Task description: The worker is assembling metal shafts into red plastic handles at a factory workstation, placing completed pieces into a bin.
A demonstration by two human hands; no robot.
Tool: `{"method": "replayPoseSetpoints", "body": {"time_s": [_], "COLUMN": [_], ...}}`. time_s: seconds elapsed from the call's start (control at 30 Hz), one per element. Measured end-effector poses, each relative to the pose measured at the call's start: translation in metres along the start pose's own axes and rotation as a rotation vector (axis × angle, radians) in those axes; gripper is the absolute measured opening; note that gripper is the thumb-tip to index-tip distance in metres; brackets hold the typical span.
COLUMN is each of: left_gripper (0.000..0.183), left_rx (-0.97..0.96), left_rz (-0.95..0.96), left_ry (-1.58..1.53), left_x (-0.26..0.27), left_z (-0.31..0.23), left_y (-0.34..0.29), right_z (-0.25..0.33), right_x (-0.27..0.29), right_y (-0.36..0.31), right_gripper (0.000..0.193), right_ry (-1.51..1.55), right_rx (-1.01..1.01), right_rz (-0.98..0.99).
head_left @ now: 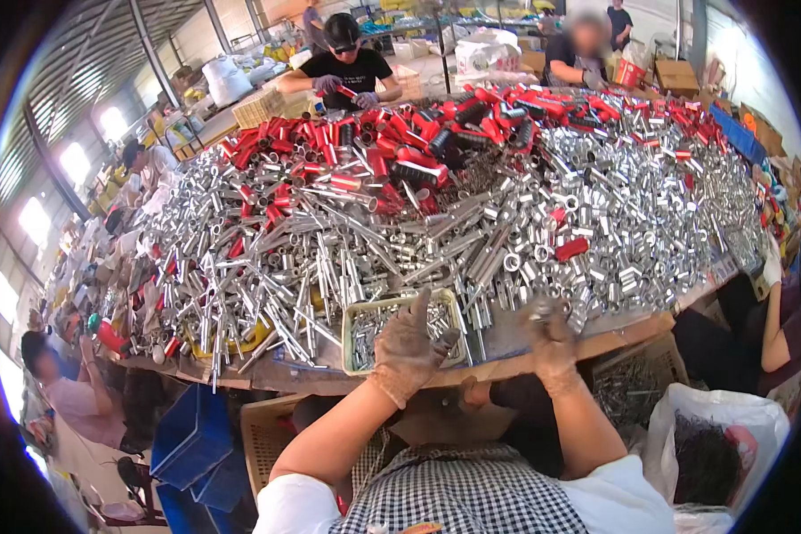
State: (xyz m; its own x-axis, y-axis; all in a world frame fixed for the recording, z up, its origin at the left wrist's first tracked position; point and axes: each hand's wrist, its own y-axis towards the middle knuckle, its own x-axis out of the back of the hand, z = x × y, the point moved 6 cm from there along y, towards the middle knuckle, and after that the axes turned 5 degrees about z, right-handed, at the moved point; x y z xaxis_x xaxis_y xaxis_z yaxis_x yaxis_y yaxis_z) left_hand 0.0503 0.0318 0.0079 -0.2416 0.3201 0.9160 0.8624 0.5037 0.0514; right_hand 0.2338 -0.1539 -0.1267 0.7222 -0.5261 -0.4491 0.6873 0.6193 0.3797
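Note:
My left hand (pixel 409 354), in a stained work glove, reaches over a pale green tray (pixel 358 313). Its index finger points away from me and the thumb stands apart; nothing shows in its grip. Small metal parts (pixel 438 319) lie inside the tray. To the right, my right hand (pixel 554 345), gloved too, is raised at the table's near edge with its fingers curled. Motion blurs its fingertips, and a shiny bit at them cannot be told from the heap behind. Beyond both hands spreads a big pile of silvery metal sockets and rods (pixel 472 249).
Red plastic-and-metal pieces (pixel 418 147) top the pile's far side. Several people work around the table, one (pixel 347 67) straight across. Below the near edge are blue bins (pixel 191 436), a tan crate (pixel 262 436) and a white sack (pixel 730 409) holding dark material.

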Motion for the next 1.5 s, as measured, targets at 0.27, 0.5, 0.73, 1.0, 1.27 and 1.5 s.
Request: {"method": "replayPoseSetpoints", "body": {"time_s": [0.27, 0.5, 0.73, 1.0, 1.27, 1.5], "left_gripper": [0.066, 0.044, 0.061, 0.043, 0.027, 0.049], "left_rx": [0.092, 0.038, 0.094, -0.035, -0.125, -0.191], "left_rz": [0.157, 0.067, 0.2, -0.28, 0.335, 0.63], "left_ry": [0.021, -0.227, 0.022, -0.185, -1.136, -1.002], "left_x": [-0.043, -0.026, -0.025, 0.001, -0.005, -0.008], "left_z": [0.021, 0.036, -0.012, 0.021, 0.01, -0.005], "left_y": [0.048, 0.042, 0.042, 0.063, 0.012, -0.049], "right_z": [0.048, 0.065, 0.078, 0.096, 0.095, 0.099], "right_x": [-0.071, -0.053, -0.1, -0.066, -0.056, -0.156], "right_y": [0.006, -0.002, -0.015, -0.021, -0.021, -0.008], "right_gripper": [0.022, 0.024, 0.045, 0.045, 0.032, 0.036], "right_ry": [-0.55, 0.021, -0.298, -0.513, -0.639, -0.615], "right_rx": [-0.205, -0.71, -0.631, -0.337, -0.199, -0.369], "right_rz": [-0.014, -0.231, 0.197, 0.119, 0.097, 0.563]}}
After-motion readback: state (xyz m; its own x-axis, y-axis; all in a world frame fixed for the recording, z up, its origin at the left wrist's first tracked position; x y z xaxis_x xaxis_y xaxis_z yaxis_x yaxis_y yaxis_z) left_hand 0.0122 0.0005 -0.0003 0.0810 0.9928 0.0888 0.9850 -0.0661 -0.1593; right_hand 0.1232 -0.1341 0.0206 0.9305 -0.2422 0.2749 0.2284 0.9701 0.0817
